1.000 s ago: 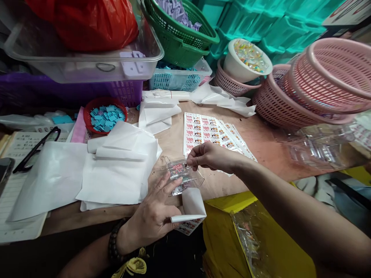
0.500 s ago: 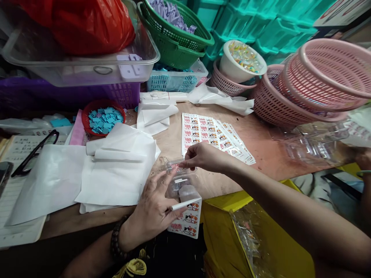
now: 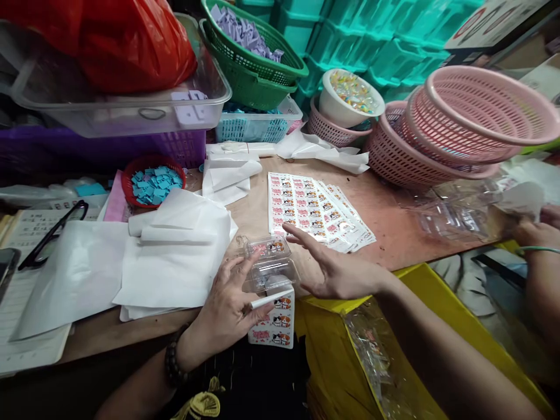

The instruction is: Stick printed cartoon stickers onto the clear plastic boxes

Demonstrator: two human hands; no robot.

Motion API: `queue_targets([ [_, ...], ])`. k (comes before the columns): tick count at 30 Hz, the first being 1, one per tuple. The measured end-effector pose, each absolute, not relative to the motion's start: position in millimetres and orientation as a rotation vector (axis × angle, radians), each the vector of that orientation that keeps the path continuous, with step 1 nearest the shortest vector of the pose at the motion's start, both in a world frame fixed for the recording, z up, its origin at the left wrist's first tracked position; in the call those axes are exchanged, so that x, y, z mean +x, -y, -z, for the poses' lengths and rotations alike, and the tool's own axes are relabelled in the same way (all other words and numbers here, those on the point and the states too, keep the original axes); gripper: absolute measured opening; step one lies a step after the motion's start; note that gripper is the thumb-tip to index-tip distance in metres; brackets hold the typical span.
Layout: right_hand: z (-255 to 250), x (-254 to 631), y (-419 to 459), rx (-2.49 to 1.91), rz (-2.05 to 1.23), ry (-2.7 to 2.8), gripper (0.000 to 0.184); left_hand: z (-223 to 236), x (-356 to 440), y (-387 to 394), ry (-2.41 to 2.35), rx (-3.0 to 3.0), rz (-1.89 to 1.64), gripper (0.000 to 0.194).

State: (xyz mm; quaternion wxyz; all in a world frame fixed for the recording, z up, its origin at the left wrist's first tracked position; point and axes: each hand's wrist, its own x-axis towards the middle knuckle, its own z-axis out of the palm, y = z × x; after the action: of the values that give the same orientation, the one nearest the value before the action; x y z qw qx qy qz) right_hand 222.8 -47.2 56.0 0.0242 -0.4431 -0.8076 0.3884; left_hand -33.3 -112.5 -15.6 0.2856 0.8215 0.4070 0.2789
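Note:
My left hand (image 3: 234,297) grips a sticker sheet (image 3: 272,328) printed with cartoon cats, its upper edge curled back, between thumb and fingers. Its index finger reaches onto the lid of a clear plastic box (image 3: 273,273), which lies opened out at the table's front edge. On the lid sits a cat sticker (image 3: 268,247) with pink lettering. To the right of the box, my right hand (image 3: 330,265) hovers with fingers stretched out and nothing in them. Just beyond lie several fanned sticker sheets (image 3: 297,201).
White backing papers (image 3: 175,262) cover the left, near a red basket (image 3: 128,182) of blue pieces, glasses (image 3: 48,233) and a notebook (image 3: 17,291). Pink baskets (image 3: 437,163) and clear boxes (image 3: 455,216) stand right. A yellow container (image 3: 420,350) sits below the edge. Another person's hands (image 3: 540,233) show far right.
My right hand has let go of the sticker on the lid, opened, and drawn back to the right. My left hand keeps the sticker sheet. The other person's hands have come further into view.

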Motion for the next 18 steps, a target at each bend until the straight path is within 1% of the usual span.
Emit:
queue_targets([
  [2,-40.3,222.1,65.4,-1.384,-1.012,2.507,0.105,16.2,-34.3,112.9,-1.077,2.197,-0.751,0.024],
  [4,-22.2,218.6,75.9,-1.359,-0.879,2.465,0.101,15.8,-35.3,113.2,-1.078,2.208,-0.754,0.022],
  [8,5.6,209.1,72.9,-1.256,-0.796,2.339,0.082,17.8,-39.9,112.2,-1.057,2.232,-0.743,0.020],
  [12,12.5,189.3,62.4,-1.355,-0.747,2.307,0.068,19.9,-48.5,113.1,-1.016,2.142,-0.757,0.019],
  [13,10.6,186.6,60.3,-1.373,-0.742,2.310,0.064,18.2,-50.8,114.8,-1.039,2.053,-0.782,0.026],
  [15,1.1,195.0,58.9,-1.397,-0.740,2.237,0.057,11.8,-56.3,120.5,-1.124,1.791,-0.819,0.054],
  [16,-6.5,208.8,61.9,-1.416,-0.737,2.155,0.055,8.0,-59.7,123.9,-1.160,1.644,-0.828,0.065],
  [18,-24.7,256.3,80.8,-1.516,-0.697,1.891,0.053,2.1,-67.8,129.8,-1.241,1.363,-0.841,0.073],
])
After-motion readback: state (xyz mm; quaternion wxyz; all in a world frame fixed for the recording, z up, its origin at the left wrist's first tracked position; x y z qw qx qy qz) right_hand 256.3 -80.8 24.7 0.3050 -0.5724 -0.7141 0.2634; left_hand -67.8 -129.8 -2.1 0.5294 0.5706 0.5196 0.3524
